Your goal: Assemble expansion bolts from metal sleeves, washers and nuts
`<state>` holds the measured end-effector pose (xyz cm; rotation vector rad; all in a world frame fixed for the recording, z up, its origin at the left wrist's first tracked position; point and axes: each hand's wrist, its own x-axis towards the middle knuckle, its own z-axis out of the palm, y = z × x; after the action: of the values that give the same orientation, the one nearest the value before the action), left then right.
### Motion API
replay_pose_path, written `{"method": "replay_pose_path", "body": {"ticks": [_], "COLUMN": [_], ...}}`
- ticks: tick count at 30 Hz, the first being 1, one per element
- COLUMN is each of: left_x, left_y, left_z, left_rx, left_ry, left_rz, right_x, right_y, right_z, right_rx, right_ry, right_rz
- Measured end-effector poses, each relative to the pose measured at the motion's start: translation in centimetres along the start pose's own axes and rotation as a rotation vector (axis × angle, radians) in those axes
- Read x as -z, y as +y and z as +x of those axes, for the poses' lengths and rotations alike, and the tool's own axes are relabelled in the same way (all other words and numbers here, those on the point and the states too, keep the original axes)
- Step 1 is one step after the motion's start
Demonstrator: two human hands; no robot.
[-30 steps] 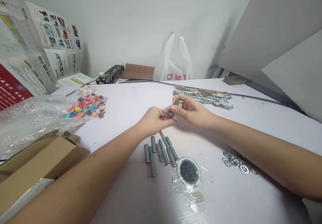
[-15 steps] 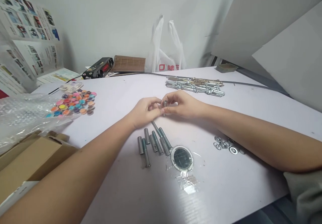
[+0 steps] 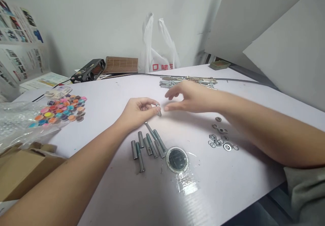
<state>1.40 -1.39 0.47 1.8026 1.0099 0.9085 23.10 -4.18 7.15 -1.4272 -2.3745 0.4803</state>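
Observation:
Between the thumb and fingers of my left hand (image 3: 141,112) is a short metal bolt (image 3: 158,110), its lower end sticking out below the fingertips. My right hand (image 3: 186,97) is apart from it, a little to the right, with thumb and fingers spread and nothing between them. Below my left hand lie several loose bolts (image 3: 140,158) and metal sleeves (image 3: 133,149). Nuts and washers (image 3: 228,147) are scattered under my right forearm. Behind my right hand is a pile of assembled anchor bolts (image 3: 169,81), partly hidden by it.
A round dark disc with a pale rim (image 3: 177,160) is taped to the white table (image 3: 122,195). Colourful caps (image 3: 63,109), bubble wrap (image 3: 17,117) and a cardboard box (image 3: 27,171) are at left. A white plastic bag (image 3: 162,55) stands at the back.
My right hand has let go of the bolt and moved away to the right, its fingers opening. My left hand still holds the bolt. The whole view has shifted slightly.

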Motion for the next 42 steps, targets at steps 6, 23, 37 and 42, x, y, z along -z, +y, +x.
{"method": "replay_pose_path", "body": {"ticks": [6, 23, 37, 42], "left_x": [0.1, 0.1, 0.0, 0.2], "left_y": [0.2, 0.0, 0.7, 0.8], "left_z": [0.1, 0.5, 0.2, 0.2], "left_rx": [0.028, 0.052, 0.055, 0.053], "left_ry": [-0.075, -0.231, -0.267, -0.276], "left_rz": [0.036, 0.136, 0.119, 0.124], "right_x": [4.7, 1.7, 1.9, 1.7], "right_y": [1.0, 5.1, 5.4, 5.6], "right_z": [-6.6, -10.7, -10.3, -10.4], "right_rx": [-0.222, -0.459, -0.538, -0.579], "right_ry": [-0.255, -0.311, -0.33, -0.349], "right_rz": [-0.062, 0.049, -0.112, -0.096]}}
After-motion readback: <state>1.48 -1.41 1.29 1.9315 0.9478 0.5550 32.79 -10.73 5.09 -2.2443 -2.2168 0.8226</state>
